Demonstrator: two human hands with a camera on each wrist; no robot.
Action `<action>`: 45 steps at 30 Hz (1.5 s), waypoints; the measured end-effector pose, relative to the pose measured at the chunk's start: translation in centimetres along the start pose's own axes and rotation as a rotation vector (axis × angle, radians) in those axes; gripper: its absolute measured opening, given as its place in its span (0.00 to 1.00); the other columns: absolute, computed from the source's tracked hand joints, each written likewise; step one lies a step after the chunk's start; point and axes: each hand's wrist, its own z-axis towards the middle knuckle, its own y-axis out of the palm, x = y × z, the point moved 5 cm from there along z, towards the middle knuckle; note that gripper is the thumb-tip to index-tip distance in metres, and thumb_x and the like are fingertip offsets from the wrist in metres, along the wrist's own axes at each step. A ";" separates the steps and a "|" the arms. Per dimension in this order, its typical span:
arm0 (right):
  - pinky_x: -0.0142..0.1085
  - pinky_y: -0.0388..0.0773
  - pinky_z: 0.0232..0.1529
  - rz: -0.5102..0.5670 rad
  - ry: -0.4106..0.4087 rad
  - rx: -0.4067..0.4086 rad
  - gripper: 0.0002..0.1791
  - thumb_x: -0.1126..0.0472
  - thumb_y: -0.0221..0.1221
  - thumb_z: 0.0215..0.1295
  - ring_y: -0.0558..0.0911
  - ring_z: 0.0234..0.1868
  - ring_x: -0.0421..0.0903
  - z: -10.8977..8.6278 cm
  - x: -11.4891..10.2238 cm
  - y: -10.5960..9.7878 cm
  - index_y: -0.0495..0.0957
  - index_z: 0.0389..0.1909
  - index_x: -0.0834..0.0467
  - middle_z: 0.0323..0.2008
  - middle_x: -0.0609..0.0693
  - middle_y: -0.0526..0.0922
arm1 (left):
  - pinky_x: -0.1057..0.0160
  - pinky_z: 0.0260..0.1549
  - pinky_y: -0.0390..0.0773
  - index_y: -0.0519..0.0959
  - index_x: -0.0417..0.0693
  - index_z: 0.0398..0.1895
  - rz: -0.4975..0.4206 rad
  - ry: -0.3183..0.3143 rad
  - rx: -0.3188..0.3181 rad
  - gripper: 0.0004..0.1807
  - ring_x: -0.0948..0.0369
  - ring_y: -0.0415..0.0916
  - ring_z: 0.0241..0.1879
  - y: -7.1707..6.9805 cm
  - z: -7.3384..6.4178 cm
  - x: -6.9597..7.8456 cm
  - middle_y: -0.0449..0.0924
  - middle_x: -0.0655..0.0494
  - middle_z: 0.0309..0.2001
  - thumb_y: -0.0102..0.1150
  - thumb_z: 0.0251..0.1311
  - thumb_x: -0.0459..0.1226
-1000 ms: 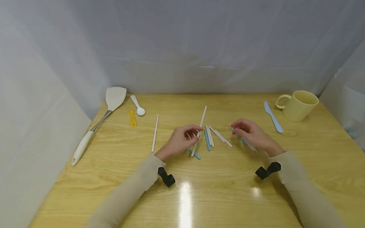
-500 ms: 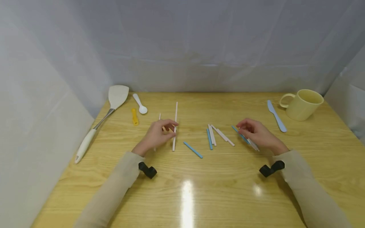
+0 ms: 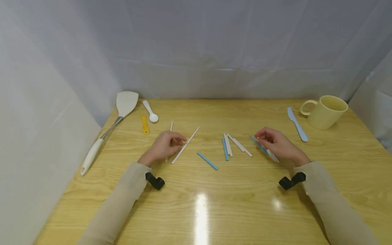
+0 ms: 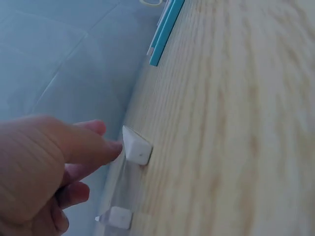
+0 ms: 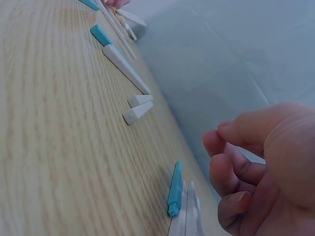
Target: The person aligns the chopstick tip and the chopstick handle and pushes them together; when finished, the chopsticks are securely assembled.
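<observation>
In the head view my left hand (image 3: 167, 144) hovers beside a long pale stick (image 3: 185, 145) that lies slanted on the table. The left wrist view has the thumb tip right at that white stick (image 4: 138, 150), with nothing gripped. A second long pale stick (image 3: 171, 126) is partly hidden behind this hand. My right hand (image 3: 274, 143) hangs loosely curled over a small bunch of sticks, a blue stick (image 3: 258, 144) and several white sticks (image 5: 187, 216); it holds nothing. Between the hands lie a single blue stick (image 3: 207, 161), another blue stick (image 3: 225, 149) and several short white sticks (image 3: 239, 144).
A white-headed spatula (image 3: 105, 127), a white spoon (image 3: 150, 112) and a small yellow piece (image 3: 145, 126) lie on the left. To the right are a light-blue knife (image 3: 297, 125) and a yellow mug (image 3: 325, 114). A pale curtain (image 3: 214, 51) rises behind the wooden table (image 3: 239, 204).
My left hand has carried the long pale stick leftward from over the blue stick and let it go beside the other long one; the stick now slants. My right hand stays nearly still.
</observation>
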 end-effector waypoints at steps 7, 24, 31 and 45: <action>0.31 0.72 0.28 0.008 0.027 -0.007 0.10 0.68 0.52 0.71 0.75 0.27 0.42 -0.1 0.0 -0.1 0.73 0.49 0.68 0.34 0.61 0.79 | 0.59 0.37 0.55 0.85 0.50 0.46 0.087 0.091 -0.098 0.12 0.55 0.59 0.37 0.3 -0.2 0.1 0.73 0.48 0.40 0.66 0.58 0.38; 0.32 0.68 0.25 -0.169 0.071 0.039 0.08 0.64 0.53 0.70 0.69 0.20 0.38 -0.2 1.2 -0.2 0.76 0.44 0.63 0.25 0.53 0.76 | 0.60 0.35 0.55 0.87 0.49 0.40 0.008 -0.054 -0.065 0.16 0.56 0.54 0.35 -0.4 -0.5 -2.2 0.64 0.48 0.32 0.75 0.46 0.43; 0.32 0.66 0.22 -0.239 0.044 -0.036 0.06 0.63 0.58 0.67 0.66 0.17 0.37 -0.2 1.2 0.0 0.78 0.42 0.60 0.19 0.47 0.72 | 0.60 0.36 0.54 0.86 0.48 0.40 0.014 -0.114 -0.080 0.17 0.54 0.54 0.36 -1.2 -0.8 -2.9 0.65 0.47 0.33 0.76 0.46 0.42; 0.33 0.66 0.24 -0.327 0.069 -0.060 0.02 0.66 0.58 0.65 0.67 0.19 0.39 -0.8 0.7 -1.3 0.77 0.37 0.62 0.22 0.48 0.74 | 0.56 0.44 0.70 0.83 0.43 0.47 -0.015 -0.137 -0.116 0.22 0.53 0.67 0.41 -1.4 -0.8 -3.4 0.73 0.44 0.42 0.75 0.48 0.41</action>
